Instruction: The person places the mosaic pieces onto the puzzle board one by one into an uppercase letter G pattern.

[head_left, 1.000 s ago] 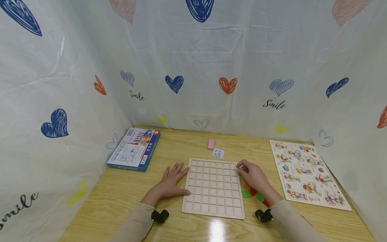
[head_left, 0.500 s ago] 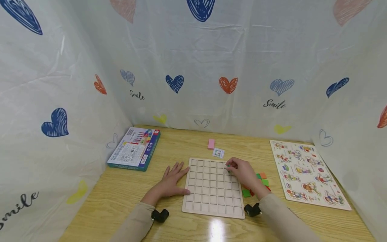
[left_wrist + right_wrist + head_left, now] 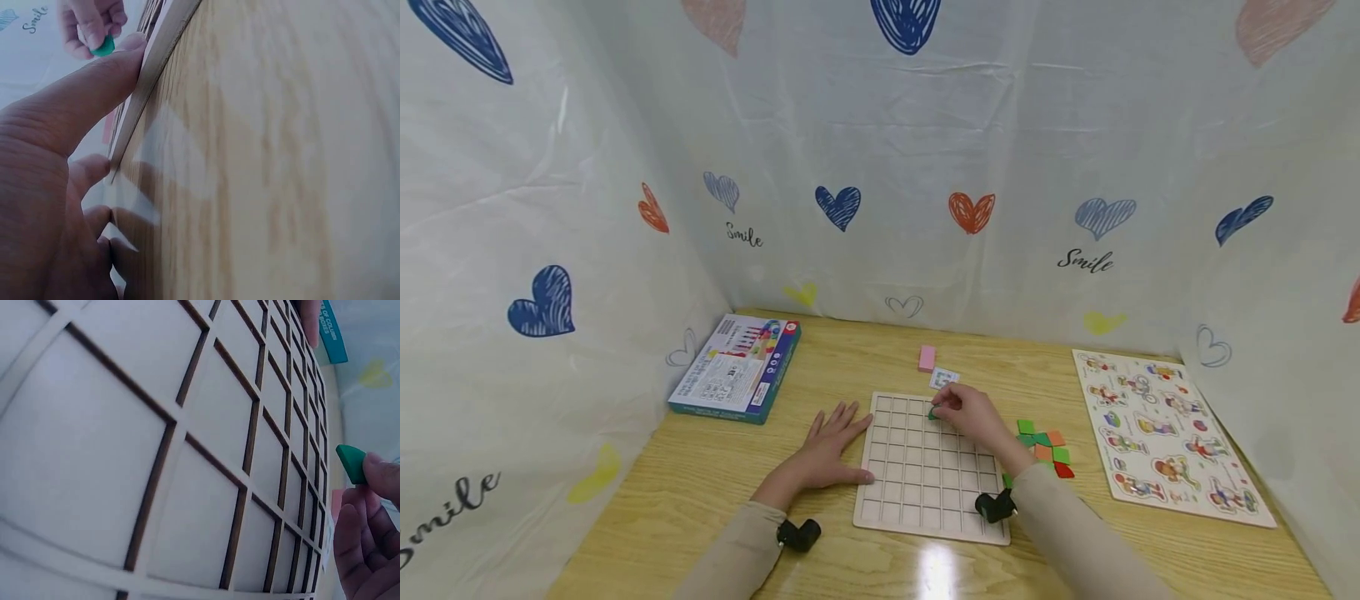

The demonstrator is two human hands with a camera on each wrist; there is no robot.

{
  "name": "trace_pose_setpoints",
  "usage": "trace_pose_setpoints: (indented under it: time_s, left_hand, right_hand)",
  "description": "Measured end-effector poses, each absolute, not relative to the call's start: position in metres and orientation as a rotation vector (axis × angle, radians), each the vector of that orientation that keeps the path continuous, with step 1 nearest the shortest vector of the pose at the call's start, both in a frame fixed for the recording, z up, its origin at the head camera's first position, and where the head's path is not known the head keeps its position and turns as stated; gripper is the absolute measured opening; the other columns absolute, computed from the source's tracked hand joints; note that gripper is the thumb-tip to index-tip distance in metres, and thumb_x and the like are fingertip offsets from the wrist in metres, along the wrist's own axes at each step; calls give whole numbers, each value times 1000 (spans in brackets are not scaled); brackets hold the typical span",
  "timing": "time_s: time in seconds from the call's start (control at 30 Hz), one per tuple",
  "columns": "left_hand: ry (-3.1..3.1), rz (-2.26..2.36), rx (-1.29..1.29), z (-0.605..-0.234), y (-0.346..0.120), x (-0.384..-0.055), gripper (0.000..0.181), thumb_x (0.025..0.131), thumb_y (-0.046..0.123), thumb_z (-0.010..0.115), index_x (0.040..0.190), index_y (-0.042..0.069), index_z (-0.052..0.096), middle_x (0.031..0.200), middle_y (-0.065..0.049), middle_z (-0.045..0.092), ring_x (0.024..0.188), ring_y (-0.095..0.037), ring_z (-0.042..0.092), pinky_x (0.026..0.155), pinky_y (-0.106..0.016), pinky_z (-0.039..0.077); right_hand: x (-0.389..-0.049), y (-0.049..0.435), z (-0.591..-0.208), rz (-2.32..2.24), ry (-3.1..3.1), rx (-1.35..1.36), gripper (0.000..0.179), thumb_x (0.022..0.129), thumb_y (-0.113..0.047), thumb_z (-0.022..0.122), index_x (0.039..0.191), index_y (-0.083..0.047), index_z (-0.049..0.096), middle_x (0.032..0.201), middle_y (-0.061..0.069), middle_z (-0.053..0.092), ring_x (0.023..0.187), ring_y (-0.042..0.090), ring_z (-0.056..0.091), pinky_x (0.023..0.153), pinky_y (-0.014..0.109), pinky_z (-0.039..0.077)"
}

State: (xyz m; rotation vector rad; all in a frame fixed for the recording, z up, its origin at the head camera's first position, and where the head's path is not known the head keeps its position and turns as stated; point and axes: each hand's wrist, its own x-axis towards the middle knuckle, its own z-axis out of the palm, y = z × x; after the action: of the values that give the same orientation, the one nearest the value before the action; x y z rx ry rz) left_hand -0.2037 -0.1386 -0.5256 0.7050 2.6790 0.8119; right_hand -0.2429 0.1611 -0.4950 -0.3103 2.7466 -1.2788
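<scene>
A wooden grid board (image 3: 929, 483) lies on the table, its square recesses bare where they show. My left hand (image 3: 827, 454) lies spread at the board's left side; in the left wrist view its thumb (image 3: 94, 94) touches the board's edge. Over the far part of the board, my right hand (image 3: 970, 412) pinches a small dark green tile (image 3: 353, 464) between thumb and fingers. One edge of that tile looks curved in the right wrist view. Just beyond the right hand lies a small printed card (image 3: 943, 378).
Loose green, orange and red tiles (image 3: 1056, 438) lie right of the board, some hidden by the right forearm. A pink block (image 3: 927, 358) stands behind the card. A flat box (image 3: 734, 367) lies back left, and a picture board (image 3: 1172, 437) lies at the right.
My right hand has moved left from the board's far right corner, carrying the green tile over the far rows. More loose tiles show behind it. My left hand stays put.
</scene>
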Motion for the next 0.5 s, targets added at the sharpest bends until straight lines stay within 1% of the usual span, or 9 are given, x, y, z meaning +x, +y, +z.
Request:
trace_pose_setpoints:
  time_s: [0.17, 0.33, 0.5]
  left_hand:
    - [2678, 805, 688, -525, -138, -204, 98, 83, 58, 78, 162, 21, 32, 170, -11, 10, 157, -33, 0, 122, -57, -8]
    - [2680, 796, 685, -525, -138, -204, 98, 83, 58, 77, 162, 22, 32, 170, -12, 11, 157, -33, 0, 122, -57, -9]
    - [2681, 793, 680, -525, -137, -204, 97, 83, 58, 77, 162, 21, 32, 170, -12, 11, 157, -34, 1, 122, -58, -8]
  right_hand:
    - [-246, 148, -502, -1280, 2709, -368, 5, 97, -15, 71, 102, -14, 71, 86, -3, 63, 77, 14, 56, 69, 30, 47]
    - [-247, 134, -508, -1276, 2706, -422, 4, 98, -17, 70, 102, -17, 72, 85, -6, 63, 75, 13, 56, 69, 31, 48]
    - [-245, 121, -510, -1282, 2710, -455, 5, 98, -18, 70, 101, -14, 72, 82, -7, 64, 73, 11, 57, 70, 32, 49]
